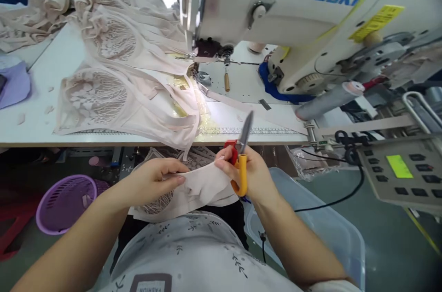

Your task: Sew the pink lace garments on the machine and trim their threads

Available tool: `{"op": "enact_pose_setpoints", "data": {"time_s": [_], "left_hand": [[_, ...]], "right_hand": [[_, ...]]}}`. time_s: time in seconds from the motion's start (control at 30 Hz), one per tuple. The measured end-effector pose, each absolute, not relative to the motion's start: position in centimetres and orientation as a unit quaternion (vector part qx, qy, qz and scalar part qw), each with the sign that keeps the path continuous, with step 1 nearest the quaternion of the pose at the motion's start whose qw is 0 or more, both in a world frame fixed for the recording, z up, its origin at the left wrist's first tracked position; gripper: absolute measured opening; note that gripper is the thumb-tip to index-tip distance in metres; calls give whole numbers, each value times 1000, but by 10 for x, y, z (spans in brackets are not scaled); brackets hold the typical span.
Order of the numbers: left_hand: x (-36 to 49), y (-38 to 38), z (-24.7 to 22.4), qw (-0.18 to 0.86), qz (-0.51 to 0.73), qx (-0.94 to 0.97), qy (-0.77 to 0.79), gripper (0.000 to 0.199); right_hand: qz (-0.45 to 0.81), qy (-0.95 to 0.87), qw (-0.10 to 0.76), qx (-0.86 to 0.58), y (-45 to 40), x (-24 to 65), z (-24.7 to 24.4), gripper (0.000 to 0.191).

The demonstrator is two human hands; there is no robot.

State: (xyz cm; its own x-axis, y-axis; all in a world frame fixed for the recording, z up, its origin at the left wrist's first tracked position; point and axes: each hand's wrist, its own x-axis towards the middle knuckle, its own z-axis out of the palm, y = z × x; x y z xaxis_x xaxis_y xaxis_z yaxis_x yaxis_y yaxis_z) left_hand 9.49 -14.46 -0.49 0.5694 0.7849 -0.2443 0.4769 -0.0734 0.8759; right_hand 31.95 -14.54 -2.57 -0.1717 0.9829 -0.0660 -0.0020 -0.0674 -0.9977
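Over my lap hangs a pale pink bra (203, 188) with a lace cup, held in both hands. My left hand (152, 181) pinches its upper edge between thumb and fingers. Scissors (243, 167) with red and yellow handles sit in my right hand (258, 174), blades pointing up and away from me. The thumb and a finger of that hand also grip the bra's edge. On the table just ahead lies another lace bra (120, 98), its end hanging over the front edge near my left hand.
A white JUKI sewing machine (293, 11) stands over the table (34, 131). More bras (113, 34) are piled at the back left. Below are a purple basket (41, 209) at left and a clear plastic tub (331, 232) at right. A control panel (410, 167) juts out at right.
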Motion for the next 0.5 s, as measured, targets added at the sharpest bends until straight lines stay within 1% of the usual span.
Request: {"op": "enact_pose_setpoints", "data": {"time_s": [0.1,0.2,0.37,0.5], "left_hand": [[86,-150,-7,525,178,703,445,22],[85,-155,-9,542,190,671,469,21],[86,-155,-14,601,171,615,480,26],[87,-154,-17,604,181,603,488,30]], "right_hand": [[527,-533,468,-469,-149,323,-28,25],[516,-537,483,-461,-151,326,-33,21],[513,-538,487,-459,-151,327,-36,21],[498,-540,494,-465,-150,327,-36,21]]}}
